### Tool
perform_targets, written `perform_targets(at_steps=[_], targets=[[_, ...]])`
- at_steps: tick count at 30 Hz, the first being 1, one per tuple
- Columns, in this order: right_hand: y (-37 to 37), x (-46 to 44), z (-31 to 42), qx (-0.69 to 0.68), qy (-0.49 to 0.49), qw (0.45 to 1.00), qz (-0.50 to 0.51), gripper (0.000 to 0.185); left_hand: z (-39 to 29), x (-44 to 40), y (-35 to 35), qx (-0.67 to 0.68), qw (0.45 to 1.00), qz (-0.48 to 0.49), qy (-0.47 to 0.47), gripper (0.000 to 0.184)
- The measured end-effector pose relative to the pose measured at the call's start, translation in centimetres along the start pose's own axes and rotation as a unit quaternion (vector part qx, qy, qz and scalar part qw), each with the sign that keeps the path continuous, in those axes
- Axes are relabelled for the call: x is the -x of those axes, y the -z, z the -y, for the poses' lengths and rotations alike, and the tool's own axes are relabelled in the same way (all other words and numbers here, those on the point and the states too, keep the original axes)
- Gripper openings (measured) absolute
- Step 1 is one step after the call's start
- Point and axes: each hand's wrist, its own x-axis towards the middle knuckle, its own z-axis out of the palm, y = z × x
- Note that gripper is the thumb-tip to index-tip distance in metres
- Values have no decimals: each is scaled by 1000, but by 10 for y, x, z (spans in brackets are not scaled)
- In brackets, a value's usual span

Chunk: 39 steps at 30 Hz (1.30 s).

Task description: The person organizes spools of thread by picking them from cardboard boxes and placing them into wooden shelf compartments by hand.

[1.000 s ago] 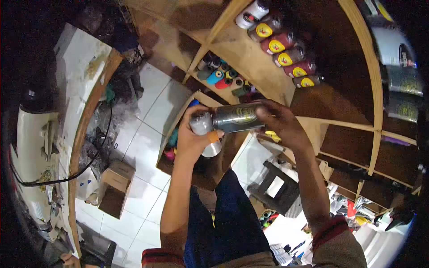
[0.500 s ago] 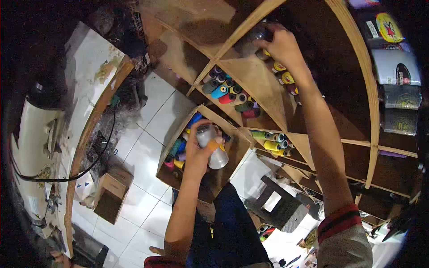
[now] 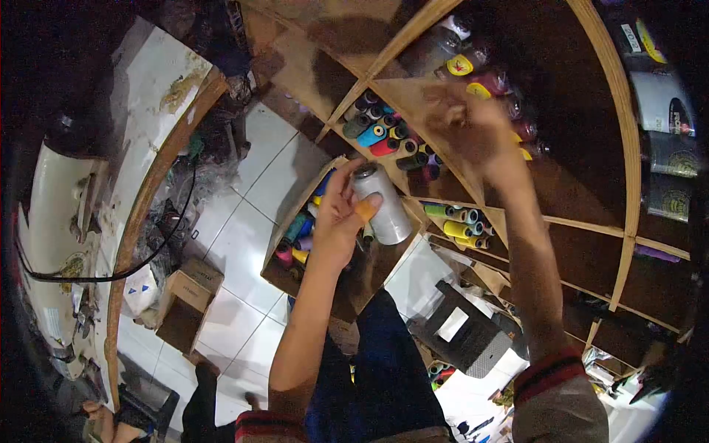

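My left hand (image 3: pixel 341 225) is wrapped round a grey-white thread spool (image 3: pixel 389 214) with a dark top, and an orange patch shows at the thumb. Beneath them is an open cardboard box (image 3: pixel 343 299) with several coloured thread spools (image 3: pixel 299 232) along its left side. My right hand (image 3: pixel 476 129) is smeared by motion in front of the wooden shelf, so its fingers cannot be made out. Close to it, a row of plastic-wrapped spools (image 3: pixel 487 83), some with yellow labels, lies in a shelf compartment.
Wooden dividers (image 3: pixel 628 148) split the shelf into compartments. Small coloured spools (image 3: pixel 380 133) fill one, yellow and green spools (image 3: pixel 461 225) another. Wrapped spools (image 3: pixel 670 151) stand at far right. A white worktable (image 3: pixel 151 96) is on the left, with a small carton (image 3: pixel 188 295) on the tiled floor.
My right hand has drawn back and down from the wrapped spools at the compartment's far end. My left hand has shifted up and right, its spool now fully above the box's right side.
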Motion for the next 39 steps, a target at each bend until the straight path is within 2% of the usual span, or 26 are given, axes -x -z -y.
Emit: perform_targets(at_steps=[1, 3, 5, 8, 9, 10, 12, 14, 15, 16, 18, 20, 21, 24, 25, 28, 30, 32, 33, 36, 39], targets=[[-3, 25, 19, -58, -82, 988, 118, 42, 3, -4, -1, -22, 999, -15, -25, 60], [-46, 60, -20, -67, 170, 981, 65, 55, -1, -8, -8, -85, 995, -28, -40, 59], [-57, 80, 5, -49, 17, 997, 64, 64, 3, -13, -14, -164, 983, -54, -67, 59], [-57, 87, 15, -134, -125, 978, 96, 71, 0, -14, -29, -285, 955, -57, -59, 59], [-66, 91, -1, -299, -162, 937, 84, 69, 8, -15, -23, -265, 961, -32, -74, 58], [-89, 92, -35, -443, -89, 891, 32, 64, 1, -14, -25, -228, 972, -21, -42, 58], [-75, 89, -42, -538, -137, 832, -8, 60, -18, -12, -32, -150, 988, 3, 22, 58], [-65, 85, -42, -596, -157, 787, -4, 58, -5, -10, -22, -237, 970, 49, 16, 60], [-61, 83, -40, -625, -167, 762, -1, 56, -2, -9, -27, -242, 969, 41, -1, 60], [-59, 82, -34, -580, -161, 799, 5, 55, 0, -9, -31, -249, 968, 33, -19, 60], [-57, 77, -23, -483, -146, 863, 13, 54, 10, -12, -33, -342, 932, 5, -118, 64], [-61, 74, -33, -488, -137, 862, -11, 49, 20, -19, -34, -400, 895, -13, -196, 66], [-62, 69, -37, -492, -141, 858, -39, 48, 16, -16, -39, -426, 891, -13, -156, 76], [-55, 41, -52, -439, -151, 874, -142, 42, 21, -17, -42, -385, 910, -38, -148, 84], [-59, 25, -67, -420, -94, 885, -178, 42, 25, -15, -38, -397, 904, -39, -153, 89], [-74, -17, -101, -401, 31, 870, -286, 46, 36, -11, -28, -388, 912, -54, -125, 87], [-81, -35, -111, -316, 66, 881, -346, 48, 43, -7, -20, -389, 913, -56, -110, 86], [-88, -42, -120, -138, 66, 909, -387, 50, 49, -1, -13, -390, 914, -58, -94, 84], [-91, -43, -119, -184, 74, 896, -398, 50, 51, 3, -9, -393, 913, -57, -87, 82], [-96, -42, -116, -151, 20, 895, -420, 45, 54, 6, 6, -423, 901, -47, -79, 76], [-102, -41, -127, -119, 170, 864, -459, 38, 58, 14, 33, -456, 887, -41, -58, 67]])
